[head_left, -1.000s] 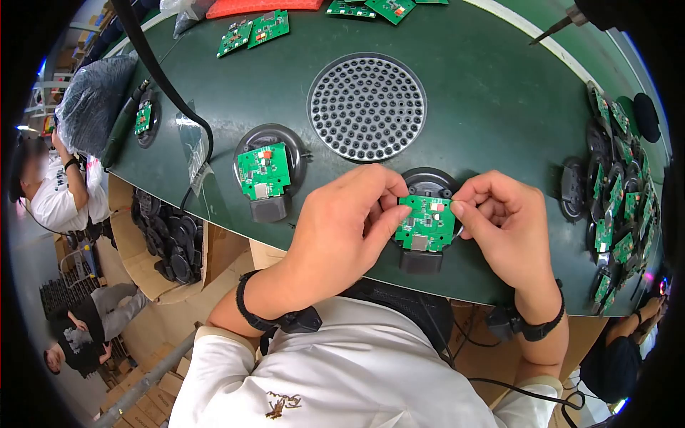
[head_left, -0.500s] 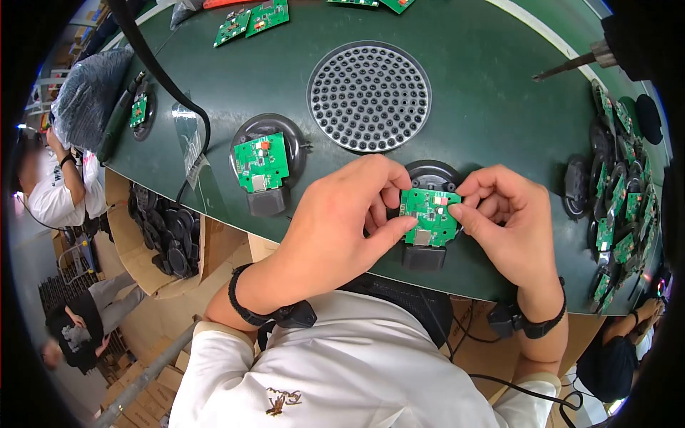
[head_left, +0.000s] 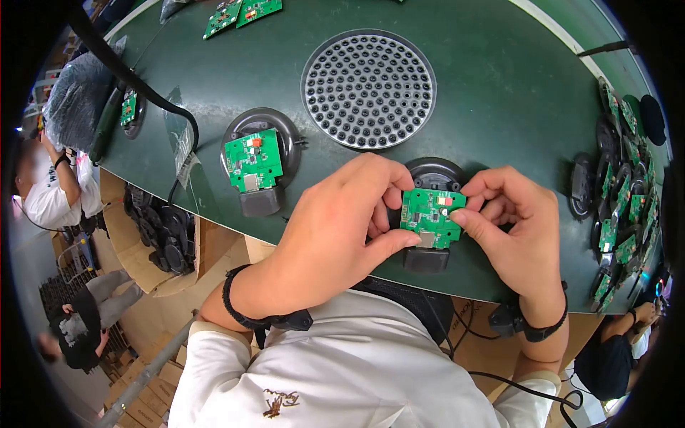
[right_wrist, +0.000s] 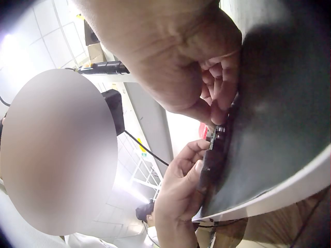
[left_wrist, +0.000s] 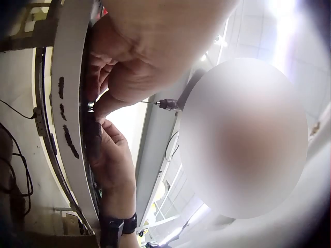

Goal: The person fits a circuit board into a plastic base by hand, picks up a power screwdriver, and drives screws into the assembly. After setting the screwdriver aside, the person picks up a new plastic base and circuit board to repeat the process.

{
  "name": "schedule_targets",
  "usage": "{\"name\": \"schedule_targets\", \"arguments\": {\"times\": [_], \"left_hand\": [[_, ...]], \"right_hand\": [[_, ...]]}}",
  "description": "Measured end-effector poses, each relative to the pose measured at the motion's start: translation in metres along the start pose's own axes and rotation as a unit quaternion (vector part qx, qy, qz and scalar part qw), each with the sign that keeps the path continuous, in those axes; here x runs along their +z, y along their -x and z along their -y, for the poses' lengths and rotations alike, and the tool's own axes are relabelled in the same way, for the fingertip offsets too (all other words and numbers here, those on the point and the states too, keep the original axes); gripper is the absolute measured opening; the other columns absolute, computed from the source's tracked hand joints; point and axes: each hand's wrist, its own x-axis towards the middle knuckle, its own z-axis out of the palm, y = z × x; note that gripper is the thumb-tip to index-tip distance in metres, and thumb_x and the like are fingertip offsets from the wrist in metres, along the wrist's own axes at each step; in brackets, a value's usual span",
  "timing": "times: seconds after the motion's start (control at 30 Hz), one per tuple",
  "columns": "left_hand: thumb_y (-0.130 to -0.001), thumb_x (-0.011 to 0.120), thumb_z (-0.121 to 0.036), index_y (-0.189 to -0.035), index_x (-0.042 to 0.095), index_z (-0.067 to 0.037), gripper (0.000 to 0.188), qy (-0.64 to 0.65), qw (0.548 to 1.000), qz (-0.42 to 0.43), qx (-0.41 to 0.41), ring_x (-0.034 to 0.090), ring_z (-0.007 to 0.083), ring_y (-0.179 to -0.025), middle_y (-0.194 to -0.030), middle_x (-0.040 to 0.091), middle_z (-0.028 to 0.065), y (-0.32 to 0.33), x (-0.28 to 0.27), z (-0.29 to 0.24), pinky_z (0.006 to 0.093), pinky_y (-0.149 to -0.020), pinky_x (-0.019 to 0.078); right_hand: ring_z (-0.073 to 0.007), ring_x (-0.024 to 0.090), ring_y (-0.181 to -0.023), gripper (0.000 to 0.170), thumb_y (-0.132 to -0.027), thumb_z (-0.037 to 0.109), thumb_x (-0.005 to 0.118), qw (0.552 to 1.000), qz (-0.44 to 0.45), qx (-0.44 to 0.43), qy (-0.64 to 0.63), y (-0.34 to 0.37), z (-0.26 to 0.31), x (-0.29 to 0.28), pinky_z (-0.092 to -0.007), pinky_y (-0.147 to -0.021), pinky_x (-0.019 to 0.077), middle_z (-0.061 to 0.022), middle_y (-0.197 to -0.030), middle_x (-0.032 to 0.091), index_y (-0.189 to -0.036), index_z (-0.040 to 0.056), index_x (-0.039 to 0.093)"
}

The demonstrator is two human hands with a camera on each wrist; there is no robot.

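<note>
In the head view, the green circuit board [head_left: 432,217] lay right of the frame's centre, over a black round housing [head_left: 434,170] whose rim showed above it and whose blocky end stuck out below. The left hand [head_left: 342,214] pinched the board's left edge between thumb and fingers; the right hand [head_left: 521,221] pinched its right edge the same way. Left of the centre, a second board [head_left: 253,160] sat on another housing [head_left: 289,133], well apart from the hands. A round tray [head_left: 368,89] filled with small dark pieces rested in the upper middle of the green table [head_left: 492,85], and a heap of boards and housings [head_left: 628,207] crowded the right edge of the frame. A black cable [head_left: 132,75] curved down through the upper left. In the left wrist view, the left hand filled the top, the right hand sat below it, and a driver tip [left_wrist: 168,104] showed near the middle. In the right wrist view, both hands met at the board, seen edge-on right of centre.
</note>
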Motion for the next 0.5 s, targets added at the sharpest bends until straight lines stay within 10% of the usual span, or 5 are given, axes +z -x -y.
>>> {"name": "schedule_targets", "arguments": {"times": [0.5], "left_hand": [[-0.073, 0.091, 0.002, -0.115, 0.063, -0.001, 0.05, 0.025, 1.0, 0.007, 0.01, 0.068, 0.011, -0.073, -0.096, 0.062, 0.0066, -0.0009, -0.0025, 0.0059, 0.0244, -0.064, 0.0581]], "right_hand": [[-0.0051, 0.066, -0.062, 0.024, -0.078, -0.008, 0.085, 1.0, -0.007, -0.016, 0.002, 0.0007, 0.0005, 0.0, -0.0203, -0.056, 0.0513, -0.0055, -0.078, 0.072, -0.096, -0.0017, 0.07]]}}
